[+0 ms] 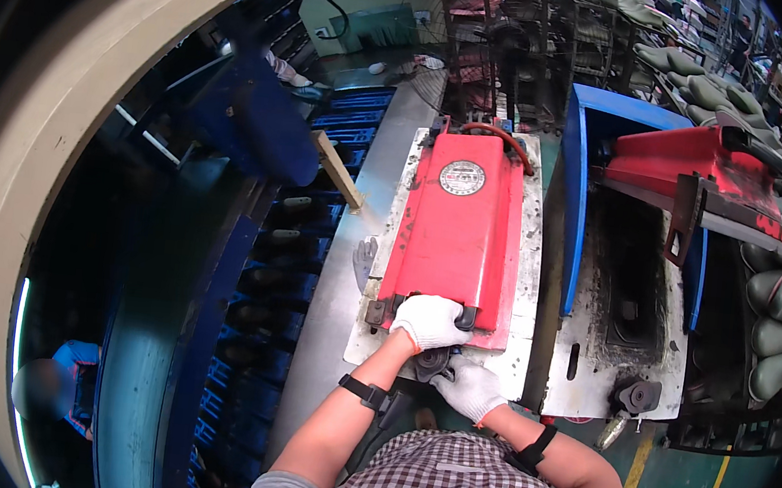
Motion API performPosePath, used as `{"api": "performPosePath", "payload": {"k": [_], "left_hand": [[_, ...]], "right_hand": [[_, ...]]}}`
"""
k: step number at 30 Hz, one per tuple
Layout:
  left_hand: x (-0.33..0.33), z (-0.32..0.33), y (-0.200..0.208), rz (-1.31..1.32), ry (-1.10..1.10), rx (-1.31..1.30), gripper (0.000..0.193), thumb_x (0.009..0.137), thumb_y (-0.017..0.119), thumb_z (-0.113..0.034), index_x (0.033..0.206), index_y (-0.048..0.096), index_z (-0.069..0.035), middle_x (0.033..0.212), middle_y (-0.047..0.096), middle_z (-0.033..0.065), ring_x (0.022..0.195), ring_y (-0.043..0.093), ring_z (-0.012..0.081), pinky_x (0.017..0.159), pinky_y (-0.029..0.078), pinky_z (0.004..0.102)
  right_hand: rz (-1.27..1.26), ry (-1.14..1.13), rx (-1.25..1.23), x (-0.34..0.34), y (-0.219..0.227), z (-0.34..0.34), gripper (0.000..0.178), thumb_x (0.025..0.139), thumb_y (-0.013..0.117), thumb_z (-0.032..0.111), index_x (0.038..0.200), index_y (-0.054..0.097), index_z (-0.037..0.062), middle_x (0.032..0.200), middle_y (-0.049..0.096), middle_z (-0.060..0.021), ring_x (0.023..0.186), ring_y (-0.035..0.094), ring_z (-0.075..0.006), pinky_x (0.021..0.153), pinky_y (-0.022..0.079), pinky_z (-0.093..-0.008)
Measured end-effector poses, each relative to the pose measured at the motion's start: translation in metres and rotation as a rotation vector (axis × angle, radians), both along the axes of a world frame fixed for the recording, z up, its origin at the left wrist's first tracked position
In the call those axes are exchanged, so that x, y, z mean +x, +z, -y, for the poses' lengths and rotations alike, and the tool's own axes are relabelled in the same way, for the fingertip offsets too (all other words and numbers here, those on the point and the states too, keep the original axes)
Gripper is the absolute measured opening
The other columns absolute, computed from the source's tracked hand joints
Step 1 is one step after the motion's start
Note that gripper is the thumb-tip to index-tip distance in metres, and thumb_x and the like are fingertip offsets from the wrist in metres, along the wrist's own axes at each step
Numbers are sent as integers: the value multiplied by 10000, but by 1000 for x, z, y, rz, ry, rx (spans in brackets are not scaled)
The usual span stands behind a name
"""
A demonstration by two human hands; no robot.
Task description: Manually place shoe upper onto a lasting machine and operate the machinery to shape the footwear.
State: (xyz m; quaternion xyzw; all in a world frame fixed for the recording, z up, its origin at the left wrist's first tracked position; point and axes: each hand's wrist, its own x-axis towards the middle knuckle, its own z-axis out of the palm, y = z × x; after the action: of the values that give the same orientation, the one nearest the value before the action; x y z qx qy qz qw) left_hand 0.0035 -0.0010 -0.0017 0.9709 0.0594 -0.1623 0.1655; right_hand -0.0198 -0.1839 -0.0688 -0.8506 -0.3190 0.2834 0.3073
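In front of me a long red press lid (pixel 445 231) lies lowered on a worn white base plate (pixel 530 259). My left hand (pixel 430 322), in a white knit glove, is closed round the black handle (pixel 467 319) at the lid's near end. Just below and to the right, my right hand (pixel 471 392), gloved likewise, has its fingers closed at a dark round clamp (pixel 432 363) on the front edge of the base. Its fingertips are partly hidden against that part. A dark hose runs over the lid's far end.
To the right stands a second press with its red lid (pixel 662 163) raised and a blue housing (pixel 573 216). Grey-green padded pieces (pixel 778 296) fill racks beyond. On my left are a metal ledge (pixel 313 350), a wooden bar (pixel 337 170), a blue conveyor line and another person (pixel 76 382).
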Motion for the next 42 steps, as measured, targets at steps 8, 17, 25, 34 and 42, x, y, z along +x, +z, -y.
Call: {"api": "performPosePath", "payload": {"k": [8, 17, 25, 34, 42], "left_hand": [[2, 1, 0, -15, 4, 3, 523, 770, 730, -631, 904, 776, -128, 876, 752, 156, 843, 748, 333, 770, 579, 447], [3, 2, 2, -22, 6, 8, 526, 758, 750, -629, 862, 761, -113, 835, 738, 165, 797, 741, 335, 734, 574, 445], [3, 3, 5, -2, -19, 42, 560, 759, 740, -646, 836, 745, -91, 838, 737, 173, 801, 741, 343, 734, 575, 452], [3, 3, -1, 7, 12, -4, 513, 752, 766, -618, 874, 779, -120, 849, 750, 154, 820, 747, 329, 749, 571, 435], [3, 4, 6, -16, -17, 52, 482, 761, 711, -588, 907, 790, -135, 906, 763, 164, 877, 753, 345, 798, 586, 458]], "right_hand": [[22, 11, 8, 1, -4, 1, 471, 889, 729, 494, 1062, 699, 57, 958, 743, -212, 923, 731, -394, 835, 579, -483], [2, 24, 31, 4, 3, 3, 438, 921, 673, 460, 1124, 704, 74, 950, 750, -229, 917, 734, -399, 844, 577, -494], [-82, 11, 28, 4, 0, 2, 455, 919, 678, 507, 1133, 710, 106, 1043, 752, -197, 985, 729, -381, 875, 570, -482], [-63, 15, 19, 3, -3, 2, 471, 942, 660, 472, 1147, 673, 48, 1007, 739, -254, 968, 724, -427, 872, 562, -512], [-20, 16, 67, 1, -18, 3, 444, 938, 663, 466, 1135, 685, 69, 970, 738, -231, 932, 727, -405, 845, 568, -494]]}}
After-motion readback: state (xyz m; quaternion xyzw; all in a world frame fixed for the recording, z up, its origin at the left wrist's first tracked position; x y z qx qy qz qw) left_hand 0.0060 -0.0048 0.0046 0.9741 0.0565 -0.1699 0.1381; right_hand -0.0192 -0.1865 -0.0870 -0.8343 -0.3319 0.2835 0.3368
